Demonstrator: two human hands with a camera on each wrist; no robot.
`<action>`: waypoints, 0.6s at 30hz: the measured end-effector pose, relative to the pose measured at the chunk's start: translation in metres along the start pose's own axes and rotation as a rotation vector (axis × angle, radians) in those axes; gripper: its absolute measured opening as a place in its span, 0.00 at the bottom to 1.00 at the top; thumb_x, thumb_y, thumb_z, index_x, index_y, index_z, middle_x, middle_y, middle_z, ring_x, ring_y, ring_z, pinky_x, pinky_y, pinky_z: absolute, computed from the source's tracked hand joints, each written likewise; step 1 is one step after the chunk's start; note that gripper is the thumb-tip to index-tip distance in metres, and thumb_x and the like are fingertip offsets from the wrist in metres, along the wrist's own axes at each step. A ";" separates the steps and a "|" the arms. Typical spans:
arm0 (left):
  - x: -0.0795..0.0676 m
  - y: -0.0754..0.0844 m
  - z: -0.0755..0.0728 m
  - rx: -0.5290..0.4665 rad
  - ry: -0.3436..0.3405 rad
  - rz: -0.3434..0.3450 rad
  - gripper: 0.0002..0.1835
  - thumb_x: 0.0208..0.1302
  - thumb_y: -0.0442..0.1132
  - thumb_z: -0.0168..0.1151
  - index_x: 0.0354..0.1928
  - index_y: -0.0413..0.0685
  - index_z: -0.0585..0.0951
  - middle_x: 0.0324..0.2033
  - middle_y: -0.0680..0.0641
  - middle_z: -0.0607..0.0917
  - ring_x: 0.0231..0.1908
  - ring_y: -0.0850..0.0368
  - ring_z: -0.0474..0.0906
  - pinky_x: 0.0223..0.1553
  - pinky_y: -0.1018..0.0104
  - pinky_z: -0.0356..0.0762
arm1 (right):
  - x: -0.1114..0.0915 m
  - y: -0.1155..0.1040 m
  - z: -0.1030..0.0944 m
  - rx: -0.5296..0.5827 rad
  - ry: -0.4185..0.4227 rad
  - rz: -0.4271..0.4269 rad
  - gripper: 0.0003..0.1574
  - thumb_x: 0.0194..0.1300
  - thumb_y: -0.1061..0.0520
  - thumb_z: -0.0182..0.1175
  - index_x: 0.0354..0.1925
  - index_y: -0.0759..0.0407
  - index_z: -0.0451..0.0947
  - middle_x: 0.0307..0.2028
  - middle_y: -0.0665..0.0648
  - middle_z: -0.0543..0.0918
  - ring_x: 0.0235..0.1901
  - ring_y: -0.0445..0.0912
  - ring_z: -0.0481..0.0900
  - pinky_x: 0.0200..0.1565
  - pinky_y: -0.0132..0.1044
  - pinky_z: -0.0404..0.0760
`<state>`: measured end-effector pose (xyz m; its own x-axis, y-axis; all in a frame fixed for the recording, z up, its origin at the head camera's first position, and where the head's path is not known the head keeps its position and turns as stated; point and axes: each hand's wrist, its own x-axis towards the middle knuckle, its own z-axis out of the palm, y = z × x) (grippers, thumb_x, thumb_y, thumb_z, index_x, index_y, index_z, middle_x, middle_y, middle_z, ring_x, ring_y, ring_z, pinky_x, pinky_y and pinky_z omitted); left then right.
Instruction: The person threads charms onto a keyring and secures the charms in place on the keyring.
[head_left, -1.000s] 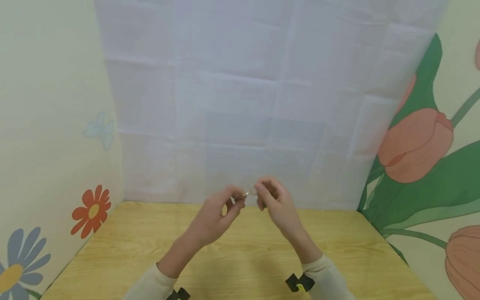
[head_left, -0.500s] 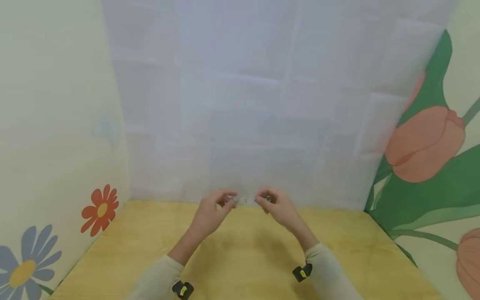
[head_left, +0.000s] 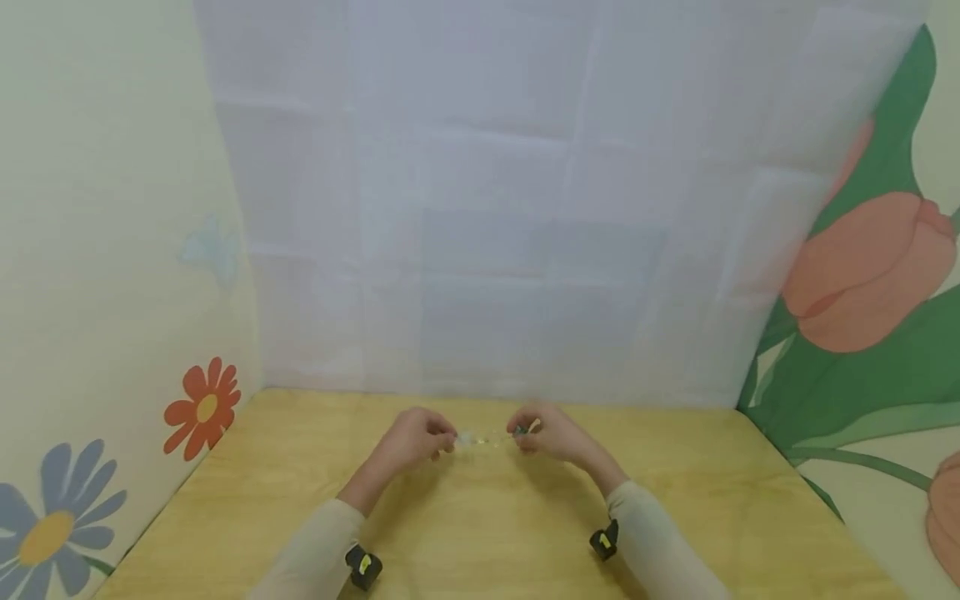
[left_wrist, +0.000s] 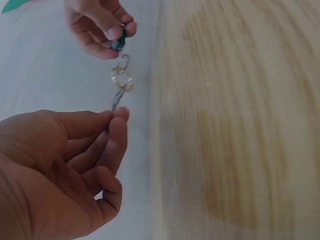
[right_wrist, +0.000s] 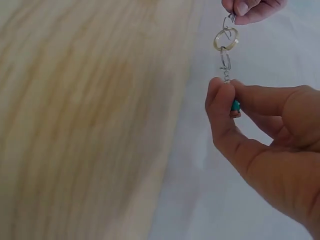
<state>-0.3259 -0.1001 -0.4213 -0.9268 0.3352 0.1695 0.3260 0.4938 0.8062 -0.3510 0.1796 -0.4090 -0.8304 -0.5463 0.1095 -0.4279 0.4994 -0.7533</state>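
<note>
A gold-coloured ring (right_wrist: 215,42) hangs between my hands, with a silver link joined to it on either side. My left hand (head_left: 415,437) pinches the far end of one silver link (left_wrist: 117,99) between thumb and fingertips; whatever else it holds is hidden. With thumb and fingers, my right hand (head_left: 553,435) pinches a small green bead charm (right_wrist: 235,106), whose twisted silver wire (right_wrist: 226,75) leads to the other link. Part of the bead is covered by fingers. The linked pieces are stretched roughly in a line across the gap.
A light wooden table (head_left: 480,533) lies under the hands. White creased cloth (head_left: 480,208) hangs behind its far edge. Painted walls with flowers stand at left and right. A small black device (head_left: 363,568) is strapped at each wrist.
Both hands have come lower and nearer over the table, and they are farther apart than a second ago. The linked pieces between them are now drawn out. Both pinches continue.
</note>
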 end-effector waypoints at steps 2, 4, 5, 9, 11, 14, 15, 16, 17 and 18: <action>0.000 0.002 0.002 -0.002 -0.038 -0.023 0.07 0.70 0.29 0.62 0.44 0.36 0.87 0.30 0.47 0.87 0.28 0.48 0.84 0.30 0.55 0.82 | -0.002 0.001 0.001 -0.068 -0.012 0.003 0.10 0.66 0.71 0.63 0.46 0.67 0.82 0.37 0.58 0.81 0.37 0.52 0.82 0.35 0.41 0.83; 0.001 0.004 0.005 -0.004 -0.063 -0.045 0.07 0.70 0.28 0.62 0.45 0.35 0.86 0.30 0.46 0.87 0.26 0.47 0.83 0.28 0.55 0.81 | -0.006 0.002 0.001 -0.145 -0.024 0.007 0.10 0.64 0.70 0.65 0.44 0.64 0.83 0.36 0.56 0.81 0.35 0.49 0.79 0.33 0.40 0.81; 0.001 0.004 0.007 -0.007 -0.070 -0.058 0.06 0.69 0.28 0.62 0.44 0.35 0.85 0.29 0.46 0.87 0.25 0.48 0.83 0.28 0.56 0.80 | -0.008 0.002 0.001 -0.170 -0.032 0.012 0.09 0.64 0.70 0.66 0.43 0.63 0.84 0.36 0.56 0.81 0.35 0.48 0.79 0.33 0.40 0.80; -0.001 0.004 0.010 0.033 -0.072 -0.104 0.05 0.67 0.28 0.63 0.43 0.36 0.84 0.28 0.46 0.86 0.25 0.51 0.82 0.26 0.61 0.78 | -0.015 0.001 0.004 -0.188 -0.075 0.040 0.07 0.65 0.67 0.67 0.43 0.62 0.83 0.36 0.55 0.81 0.32 0.46 0.79 0.33 0.40 0.81; -0.002 0.002 0.011 0.060 -0.069 -0.118 0.05 0.66 0.29 0.65 0.42 0.37 0.84 0.28 0.47 0.85 0.27 0.53 0.82 0.26 0.62 0.78 | -0.018 0.001 0.006 -0.176 -0.089 0.048 0.07 0.67 0.67 0.66 0.44 0.63 0.82 0.35 0.55 0.81 0.32 0.46 0.80 0.33 0.40 0.81; -0.002 -0.001 0.005 0.084 -0.060 -0.150 0.05 0.67 0.31 0.65 0.42 0.38 0.84 0.28 0.48 0.84 0.29 0.54 0.82 0.29 0.62 0.79 | -0.017 -0.001 0.005 -0.179 -0.091 0.041 0.06 0.69 0.67 0.64 0.45 0.64 0.82 0.36 0.55 0.81 0.32 0.45 0.80 0.34 0.40 0.82; -0.003 -0.002 0.003 0.092 -0.056 -0.159 0.05 0.68 0.33 0.64 0.43 0.38 0.84 0.29 0.48 0.84 0.29 0.54 0.82 0.29 0.61 0.79 | -0.017 -0.001 0.005 -0.185 -0.091 0.044 0.06 0.69 0.67 0.64 0.45 0.64 0.82 0.36 0.55 0.82 0.33 0.46 0.81 0.35 0.41 0.82; -0.003 -0.003 0.000 0.099 -0.051 -0.171 0.06 0.70 0.34 0.64 0.44 0.38 0.84 0.29 0.48 0.84 0.29 0.54 0.81 0.30 0.61 0.79 | -0.017 -0.001 0.003 -0.197 -0.090 0.052 0.06 0.69 0.65 0.64 0.45 0.64 0.82 0.36 0.55 0.82 0.34 0.46 0.81 0.37 0.42 0.82; -0.003 -0.004 -0.002 0.100 -0.040 -0.183 0.07 0.71 0.35 0.63 0.45 0.38 0.84 0.29 0.48 0.84 0.30 0.54 0.81 0.30 0.60 0.79 | -0.017 0.000 0.002 -0.218 -0.087 0.061 0.05 0.70 0.64 0.64 0.45 0.63 0.82 0.37 0.54 0.83 0.36 0.46 0.81 0.38 0.43 0.82; -0.003 -0.005 -0.005 0.113 -0.024 -0.184 0.09 0.73 0.37 0.62 0.46 0.38 0.83 0.30 0.48 0.85 0.30 0.54 0.81 0.31 0.60 0.79 | -0.017 0.000 -0.001 -0.242 -0.081 0.079 0.06 0.72 0.61 0.63 0.45 0.61 0.82 0.38 0.54 0.83 0.37 0.47 0.80 0.40 0.45 0.81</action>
<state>-0.3256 -0.1077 -0.4230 -0.9683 0.2495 0.0106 0.1718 0.6347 0.7534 -0.3370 0.1896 -0.4108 -0.8378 -0.5460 -0.0028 -0.4438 0.6839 -0.5791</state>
